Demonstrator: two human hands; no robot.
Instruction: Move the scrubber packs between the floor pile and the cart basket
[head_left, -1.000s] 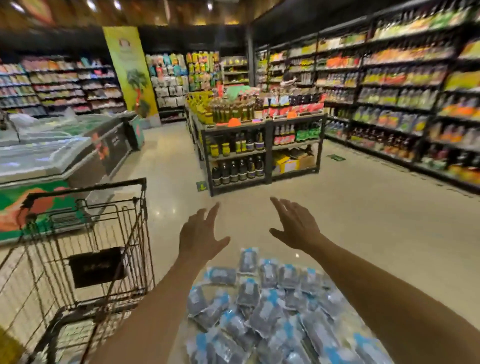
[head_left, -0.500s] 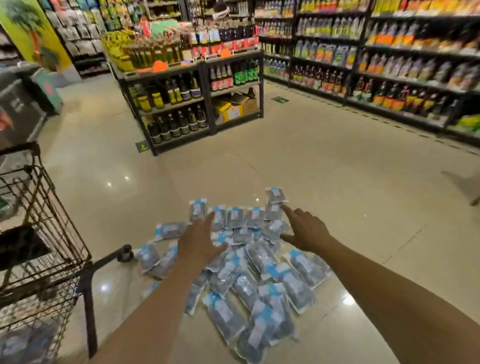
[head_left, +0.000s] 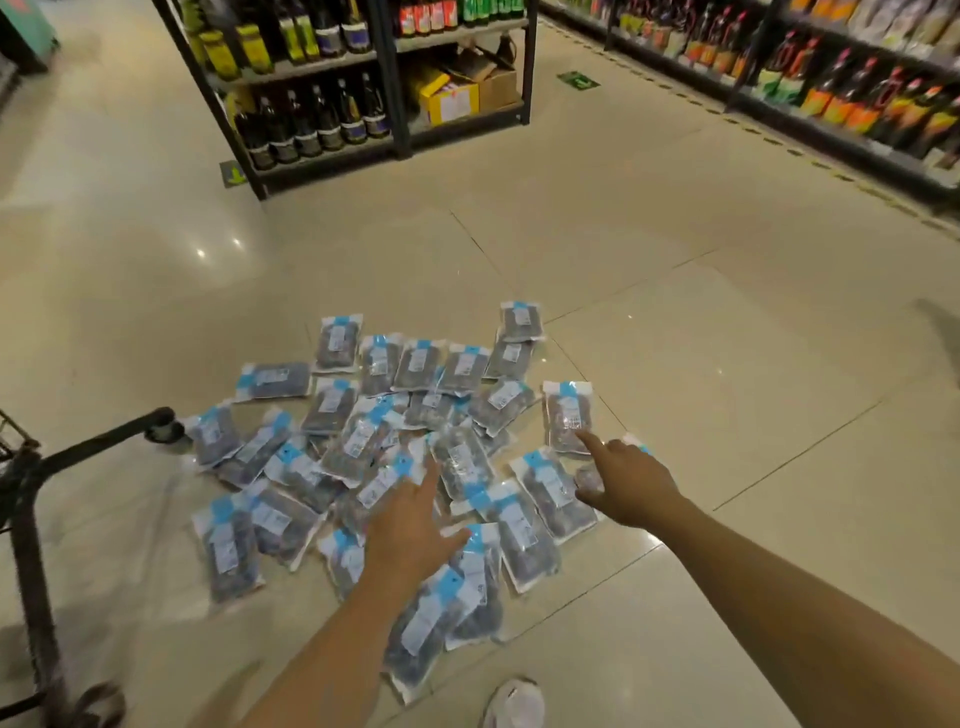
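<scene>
Head view: both hands, left (head_left: 408, 525) and right (head_left: 626, 480), reach with loose, spread fingers, grasping nothing, over packets (head_left: 415, 457) on the floor (head_left: 675, 270).

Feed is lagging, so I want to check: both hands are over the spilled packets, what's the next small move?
Probably lower the right hand and pinch the packet at its forefinger tip. It lies apart at the pile's edge, and both hands, left hand included, hold nothing.
</scene>
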